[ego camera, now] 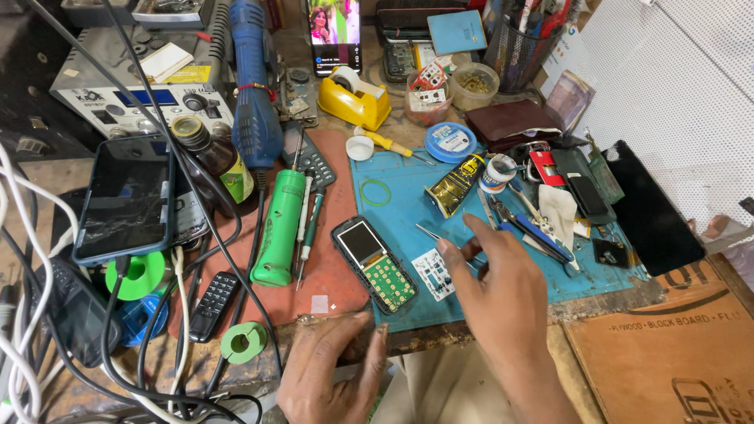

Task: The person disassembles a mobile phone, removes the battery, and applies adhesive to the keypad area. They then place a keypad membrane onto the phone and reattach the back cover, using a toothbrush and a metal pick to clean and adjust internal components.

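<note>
Tweezers (441, 238) are pinched in the right hand (503, 294) over the board (433, 274); it could be flicked off. Left hand (334, 369) is rested loose, empty, on the surface (428, 338).

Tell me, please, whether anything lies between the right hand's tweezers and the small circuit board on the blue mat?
Nothing visible does. The right hand holds the tweezers just above the circuit board, with only bare blue mat around it. The opened phone lies beside the board, to its left.
</note>
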